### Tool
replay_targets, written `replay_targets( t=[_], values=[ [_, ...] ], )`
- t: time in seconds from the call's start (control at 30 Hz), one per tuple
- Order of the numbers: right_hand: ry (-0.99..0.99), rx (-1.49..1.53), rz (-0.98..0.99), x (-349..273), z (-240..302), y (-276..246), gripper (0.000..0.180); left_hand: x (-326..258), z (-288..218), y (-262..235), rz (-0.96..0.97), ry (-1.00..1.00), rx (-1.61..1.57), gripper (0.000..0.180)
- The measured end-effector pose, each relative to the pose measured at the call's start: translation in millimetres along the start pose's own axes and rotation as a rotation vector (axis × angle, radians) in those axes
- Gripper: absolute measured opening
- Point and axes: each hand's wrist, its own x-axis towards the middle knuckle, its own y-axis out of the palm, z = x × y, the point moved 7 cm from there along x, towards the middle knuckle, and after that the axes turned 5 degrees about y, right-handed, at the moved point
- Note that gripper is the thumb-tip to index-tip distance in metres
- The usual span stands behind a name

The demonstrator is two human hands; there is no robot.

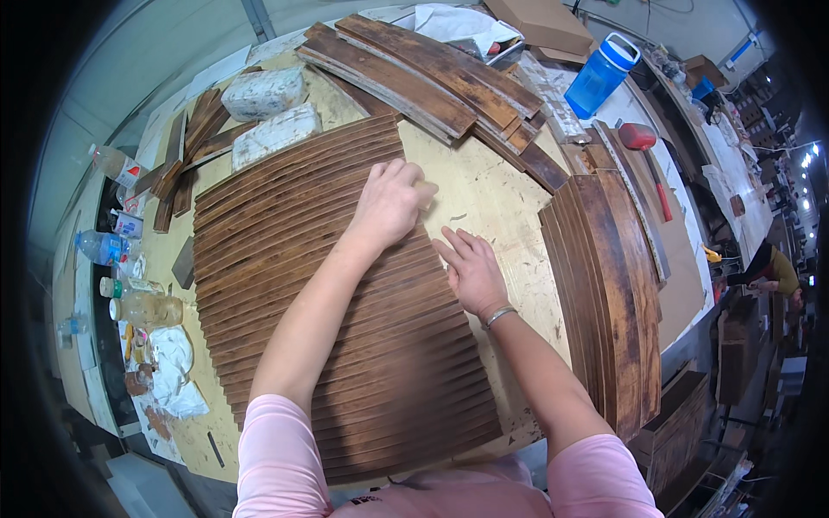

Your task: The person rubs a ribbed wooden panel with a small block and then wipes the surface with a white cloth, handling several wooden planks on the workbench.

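Observation:
Dark brown wooden strips (285, 250) lie side by side in a wide, ridged layer on a pale board (509, 233). Over the right ends of the upper strips, my left hand (390, 205) is closed, with a small pale yellowish thing partly showing at its fingertips; its kind is blurred and mostly hidden. Lower and to the right, my right hand (473, 272) lies with fingers spread, beside the strips' right ends, with nothing seen in it. A bracelet circles that wrist.
Stacked brown planks (635, 302) stand on the right, with more planks (414, 78) at the back. Two whitish wrapped blocks (275, 136), a blue bottle (600, 78) and a red-headed mallet (639, 136) are around them. Several bottles (147, 309) and a crumpled white cloth (175, 371) line the left.

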Motion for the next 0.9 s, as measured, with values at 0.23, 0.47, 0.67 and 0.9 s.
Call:
replay_targets(
  t=[0.23, 0.47, 0.67, 0.9],
  values=[
    [-0.006, 0.005, -0.028, 0, -1, -3, 0.052, 2, -7, 2, -0.034, 0.015, 0.105, 0.033],
    [0.0, 0.014, 0.001, 2, 0, -3, 0.052, -6, -9, -1, -0.041, -0.065, 0.039, 0.034],
    [0.043, 0.035, 0.041, 2, -1, 0, 0.053, -97, 66, -64, -0.008, -0.415, 0.046, 0.044],
    [0.046, 0.024, 0.031, 2, 0, 0, 0.053, -309, 173, -217, -0.029, -1.016, 0.361, 0.034]
  ],
)
